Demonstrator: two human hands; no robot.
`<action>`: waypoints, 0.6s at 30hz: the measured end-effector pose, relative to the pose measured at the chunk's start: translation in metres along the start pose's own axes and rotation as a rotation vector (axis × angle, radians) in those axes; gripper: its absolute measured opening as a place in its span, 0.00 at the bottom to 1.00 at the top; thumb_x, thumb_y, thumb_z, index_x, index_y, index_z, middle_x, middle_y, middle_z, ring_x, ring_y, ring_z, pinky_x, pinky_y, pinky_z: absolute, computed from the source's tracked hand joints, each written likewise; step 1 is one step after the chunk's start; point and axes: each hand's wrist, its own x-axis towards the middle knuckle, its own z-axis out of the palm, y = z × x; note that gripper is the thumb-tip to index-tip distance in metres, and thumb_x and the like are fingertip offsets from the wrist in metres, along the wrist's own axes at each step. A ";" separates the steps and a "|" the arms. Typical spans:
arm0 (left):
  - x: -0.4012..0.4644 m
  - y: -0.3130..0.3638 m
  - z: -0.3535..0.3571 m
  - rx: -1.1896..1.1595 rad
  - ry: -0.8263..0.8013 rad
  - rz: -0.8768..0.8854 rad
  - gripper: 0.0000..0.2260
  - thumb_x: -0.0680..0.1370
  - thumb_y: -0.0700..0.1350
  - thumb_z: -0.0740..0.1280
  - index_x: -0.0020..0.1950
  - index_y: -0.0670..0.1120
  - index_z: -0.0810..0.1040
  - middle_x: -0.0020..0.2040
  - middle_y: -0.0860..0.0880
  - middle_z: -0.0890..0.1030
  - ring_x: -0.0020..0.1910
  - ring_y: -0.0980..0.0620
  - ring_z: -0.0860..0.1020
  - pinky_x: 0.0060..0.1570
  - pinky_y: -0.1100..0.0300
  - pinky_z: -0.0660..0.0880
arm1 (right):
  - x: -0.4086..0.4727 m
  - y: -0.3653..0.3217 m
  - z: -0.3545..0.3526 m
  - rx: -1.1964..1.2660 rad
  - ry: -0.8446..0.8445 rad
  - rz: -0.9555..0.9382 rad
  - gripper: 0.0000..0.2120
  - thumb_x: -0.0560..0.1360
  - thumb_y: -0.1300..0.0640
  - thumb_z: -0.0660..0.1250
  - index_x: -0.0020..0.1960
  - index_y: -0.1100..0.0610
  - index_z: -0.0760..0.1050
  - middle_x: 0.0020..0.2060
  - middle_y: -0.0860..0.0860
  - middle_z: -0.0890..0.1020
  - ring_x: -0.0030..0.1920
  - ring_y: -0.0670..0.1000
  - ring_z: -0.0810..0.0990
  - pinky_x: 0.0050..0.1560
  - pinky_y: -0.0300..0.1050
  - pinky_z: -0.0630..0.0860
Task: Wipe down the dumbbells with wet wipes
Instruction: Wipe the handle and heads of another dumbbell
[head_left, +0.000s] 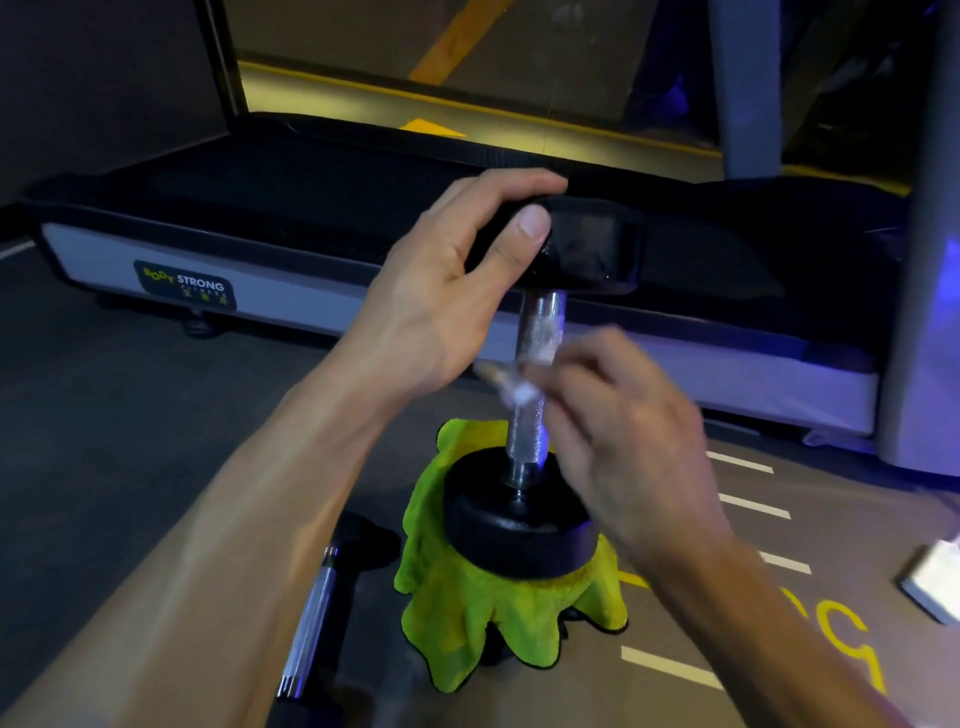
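We hold the dumbbell (530, 415) upright on the green cloth (467, 623) — left hand (457, 291) gripping its top head, right hand (613, 415) at 3 o'clock pinching the wet wipe (519, 397) against the handle.

The left forearm runs up from the lower left corner of the view, bare, wrist straight, ending in the left hand (447, 291), which grips the upper head of an upright dumbbell (530, 374): the thumb lies across the near face with its nail toward the camera, and the fingers curl over the top edge. The right forearm enters from the lower right corner and angles up and inward. The right hand (623, 415) is blurred, its back toward the camera, fingers curled toward the dumbbell's metal handle and pinching a small white wet wipe (519, 397) against it.
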 end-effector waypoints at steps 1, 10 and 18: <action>0.000 0.000 0.000 -0.002 -0.008 -0.006 0.13 0.87 0.53 0.61 0.70 0.57 0.77 0.64 0.57 0.78 0.65 0.61 0.76 0.68 0.57 0.74 | 0.010 0.002 -0.002 -0.002 0.083 0.021 0.09 0.76 0.63 0.73 0.56 0.58 0.84 0.49 0.52 0.80 0.47 0.54 0.80 0.44 0.46 0.75; -0.001 -0.001 0.001 0.018 0.005 0.001 0.14 0.87 0.53 0.60 0.70 0.57 0.77 0.65 0.58 0.78 0.67 0.60 0.76 0.69 0.56 0.73 | 0.000 0.000 0.013 -0.060 0.124 0.005 0.13 0.77 0.68 0.69 0.60 0.60 0.82 0.46 0.57 0.77 0.43 0.57 0.77 0.40 0.55 0.77; -0.002 0.000 0.000 0.017 0.008 -0.002 0.14 0.86 0.54 0.61 0.70 0.58 0.77 0.65 0.60 0.78 0.68 0.60 0.75 0.69 0.55 0.72 | -0.005 -0.020 0.007 -0.038 0.001 0.108 0.22 0.79 0.59 0.67 0.73 0.57 0.73 0.68 0.54 0.69 0.69 0.53 0.71 0.69 0.44 0.72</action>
